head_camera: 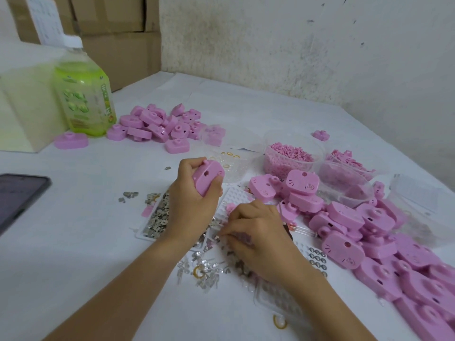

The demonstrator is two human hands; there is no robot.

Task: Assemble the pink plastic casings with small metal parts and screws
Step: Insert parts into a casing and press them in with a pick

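Note:
My left hand (189,195) grips a pink plastic casing (208,177) and holds it above the white table. My right hand (256,232) reaches down into a heap of small metal parts (160,215) on a white tray, its fingertips pinching at a small metal piece near the tray's middle. Whether a piece is lifted is hard to tell. A large pile of pink casings (369,242) lies to the right. Another pile of pink casings (157,124) sits further back on the left.
A green drink bottle (83,94) and a pale box (27,107) stand at the back left. A dark phone (17,198) lies at the left edge. Clear tubs of pink bits (288,158) stand behind the hands. Loose clear parts and button cells (317,259) lie nearer to me.

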